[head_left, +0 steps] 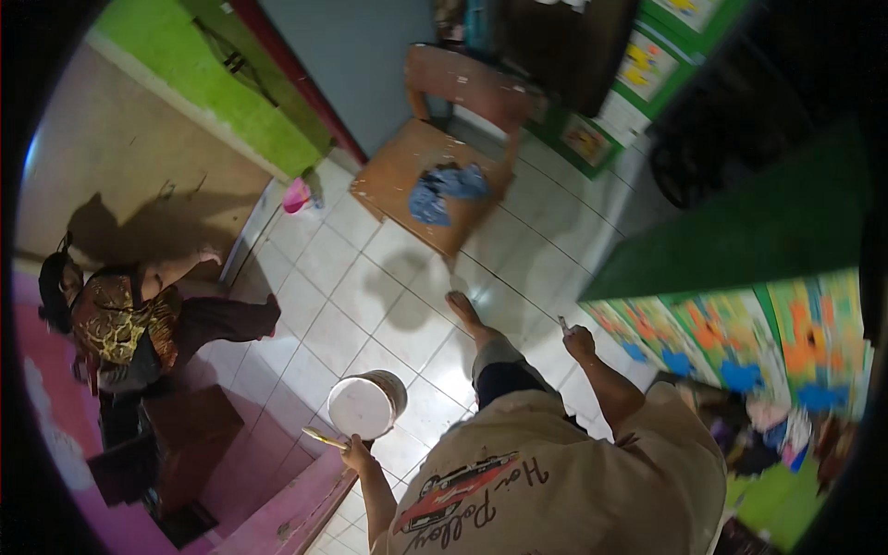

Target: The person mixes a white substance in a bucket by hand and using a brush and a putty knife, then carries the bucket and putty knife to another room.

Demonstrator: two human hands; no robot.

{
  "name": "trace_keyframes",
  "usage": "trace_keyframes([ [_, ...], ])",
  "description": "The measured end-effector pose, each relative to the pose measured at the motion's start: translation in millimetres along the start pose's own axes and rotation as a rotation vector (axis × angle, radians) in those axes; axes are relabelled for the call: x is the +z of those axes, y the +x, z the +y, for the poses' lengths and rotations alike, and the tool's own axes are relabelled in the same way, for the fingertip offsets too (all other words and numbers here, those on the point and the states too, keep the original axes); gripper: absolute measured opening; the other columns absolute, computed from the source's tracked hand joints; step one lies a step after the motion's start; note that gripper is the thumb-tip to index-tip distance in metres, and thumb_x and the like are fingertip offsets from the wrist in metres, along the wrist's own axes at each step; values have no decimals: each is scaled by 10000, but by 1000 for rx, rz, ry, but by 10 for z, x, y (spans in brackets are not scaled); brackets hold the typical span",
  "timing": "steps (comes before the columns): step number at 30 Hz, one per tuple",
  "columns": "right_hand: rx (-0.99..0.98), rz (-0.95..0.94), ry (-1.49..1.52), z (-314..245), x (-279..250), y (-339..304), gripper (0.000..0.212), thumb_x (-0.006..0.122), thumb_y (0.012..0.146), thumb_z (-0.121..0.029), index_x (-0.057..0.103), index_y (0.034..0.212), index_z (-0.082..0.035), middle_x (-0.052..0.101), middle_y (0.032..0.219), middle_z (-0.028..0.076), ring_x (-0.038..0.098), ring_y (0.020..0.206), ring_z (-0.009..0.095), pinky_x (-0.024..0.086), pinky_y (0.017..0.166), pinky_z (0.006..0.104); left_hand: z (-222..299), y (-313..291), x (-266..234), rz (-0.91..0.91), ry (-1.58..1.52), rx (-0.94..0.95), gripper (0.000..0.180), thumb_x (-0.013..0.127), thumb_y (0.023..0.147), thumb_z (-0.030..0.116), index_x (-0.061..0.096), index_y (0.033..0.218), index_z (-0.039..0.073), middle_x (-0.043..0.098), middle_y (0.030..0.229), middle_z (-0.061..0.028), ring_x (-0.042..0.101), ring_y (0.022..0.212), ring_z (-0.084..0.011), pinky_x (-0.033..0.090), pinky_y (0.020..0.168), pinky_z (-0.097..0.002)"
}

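My left hand (355, 454) is closed around a paintbrush (322, 437) with a yellowish handle, which points out to the left. Right beside that hand, at its near rim, is a white bucket (363, 409) with a pale round top. I cannot tell whether the fingers touch the bucket, or whether that top is a lid or its contents. Farther right, my right hand (580, 344) is closed on a small, thin, pale object (563, 326) that sticks up past the fingers. It is too small to name. My bare foot (460, 303) shows ahead on the tiles.
A wooden chair (384, 180) with a crumpled blue cloth (444, 192) stands ahead. At the left another person (125, 319) reaches toward the wall. A pink plastic container (296, 196) lies by the doorway. Along the right runs a green cabinet (740, 231) with colourful panels.
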State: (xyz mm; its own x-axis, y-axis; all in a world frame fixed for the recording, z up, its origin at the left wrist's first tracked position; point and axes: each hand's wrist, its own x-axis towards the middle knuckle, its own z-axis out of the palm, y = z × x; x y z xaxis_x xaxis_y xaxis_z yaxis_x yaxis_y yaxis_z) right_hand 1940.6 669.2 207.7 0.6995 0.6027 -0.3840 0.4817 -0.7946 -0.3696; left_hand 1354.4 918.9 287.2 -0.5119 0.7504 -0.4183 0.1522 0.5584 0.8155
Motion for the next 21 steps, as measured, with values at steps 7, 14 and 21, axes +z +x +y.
trace_keyframes([
  [7, 601, 164, 97, 1870, 50, -2696, 297, 636, 782, -299, 689, 810, -8, 678, 852, 252, 665, 835, 415, 522, 765, 506, -573, -407, -505, -224, -98, -7, 309, 625, 827, 113, 584, 963, -161, 637, 939, -239, 660, 840, -307, 589, 673, -385],
  [14, 1005, 373, 476, 2997, 303, -4142, 273, 628, 743, -275, 677, 598, -49, 648, 561, 131, 656, 517, 270, 540, 599, 389, -1006, -605, -783, -216, 366, -173, 288, 653, 855, 133, 553, 940, -124, 617, 909, -197, 636, 776, -256, 568, 637, -357],
  [21, 1179, 508, 1186, 3873, 474, -4896, 220, 640, 787, -138, 613, 591, -41, 613, 568, 98, 619, 474, 206, 554, 472, 326, -913, -1308, -865, -379, 606, 108, 259, 655, 859, 112, 535, 925, -108, 597, 881, -177, 615, 761, -242, 563, 634, -352],
])
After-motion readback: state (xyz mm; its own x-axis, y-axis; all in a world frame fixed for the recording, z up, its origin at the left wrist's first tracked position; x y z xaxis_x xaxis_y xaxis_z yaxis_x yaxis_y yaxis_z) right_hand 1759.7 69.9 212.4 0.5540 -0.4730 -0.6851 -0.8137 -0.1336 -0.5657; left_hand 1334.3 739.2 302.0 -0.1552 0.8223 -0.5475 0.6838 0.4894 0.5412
